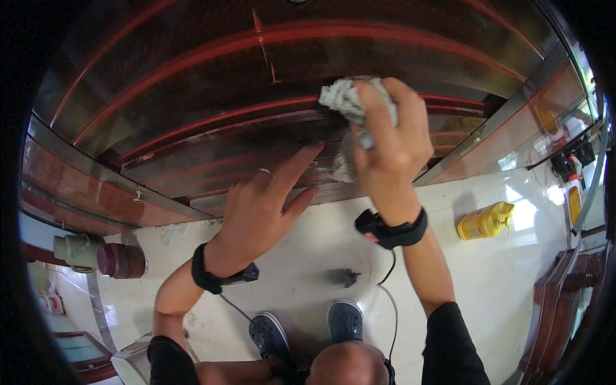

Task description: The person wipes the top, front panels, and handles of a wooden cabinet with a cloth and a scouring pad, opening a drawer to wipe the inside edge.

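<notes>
My right hand [392,130] grips a crumpled whitish cloth [344,98] against the dark, red-edged panelled surface [288,62] in front of me. Part of the cloth hangs below my fingers. To its left, my left hand [264,197] is spread, holding nothing, with its index finger reaching to the lower part of the panels; whether it touches them I cannot tell. A ring is on one of its fingers. Both wrists wear black straps with cables.
On the pale tiled floor [298,240] stands a yellow pump bottle [483,221] at the right. A dark smudge [344,276] lies before my shoes. At the left are a maroon container [120,260] and a pale green jug-like vessel [77,250]. Dark wooden furniture [553,298] borders the right.
</notes>
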Demonstrator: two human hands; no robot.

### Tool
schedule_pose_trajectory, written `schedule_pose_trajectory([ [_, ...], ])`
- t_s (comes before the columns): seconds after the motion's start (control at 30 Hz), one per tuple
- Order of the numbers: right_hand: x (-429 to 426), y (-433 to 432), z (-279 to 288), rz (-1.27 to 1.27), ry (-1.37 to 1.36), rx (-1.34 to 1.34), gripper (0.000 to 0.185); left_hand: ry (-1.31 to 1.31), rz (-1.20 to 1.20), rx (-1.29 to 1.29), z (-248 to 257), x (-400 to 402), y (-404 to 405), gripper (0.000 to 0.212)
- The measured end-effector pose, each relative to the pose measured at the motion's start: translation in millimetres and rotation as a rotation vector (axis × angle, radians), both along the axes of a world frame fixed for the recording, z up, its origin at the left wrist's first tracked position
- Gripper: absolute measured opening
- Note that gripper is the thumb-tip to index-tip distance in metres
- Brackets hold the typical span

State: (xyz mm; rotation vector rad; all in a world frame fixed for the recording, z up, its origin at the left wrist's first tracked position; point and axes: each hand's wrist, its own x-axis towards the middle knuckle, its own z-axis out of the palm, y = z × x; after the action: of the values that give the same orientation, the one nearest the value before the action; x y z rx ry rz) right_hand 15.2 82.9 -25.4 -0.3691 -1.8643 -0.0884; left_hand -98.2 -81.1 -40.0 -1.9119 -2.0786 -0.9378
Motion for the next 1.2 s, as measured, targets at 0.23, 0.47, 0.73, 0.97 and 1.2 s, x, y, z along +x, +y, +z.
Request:
schedule_pose_trajectory([
  [0.23,64,72,-17,-0.315,0.313,-0.317,0.028,-0.223,0.021,-0.093,-9,-6,-4,0.055],
  [0.47,29,10,-7,-0.083,0.057,-0.144,0.037,-0.577,-0.022,0.073,-23,-3,17,0.034],
  [0.73,71,8,1,0.014,-0.114,-0.272,0.028,-0.516,0.104,0.356,-42,17,52,0.018],
  [0.97,144,17,27,0.009,-0.129,-0.511,0.028,-0.521,0.117,0.281,-40,24,37,0.018],
  [1.2,151,30,75,-0.088,-0.536,-0.149,0.034,-0.513,-0.008,0.207,-38,47,-1,0.011],
])
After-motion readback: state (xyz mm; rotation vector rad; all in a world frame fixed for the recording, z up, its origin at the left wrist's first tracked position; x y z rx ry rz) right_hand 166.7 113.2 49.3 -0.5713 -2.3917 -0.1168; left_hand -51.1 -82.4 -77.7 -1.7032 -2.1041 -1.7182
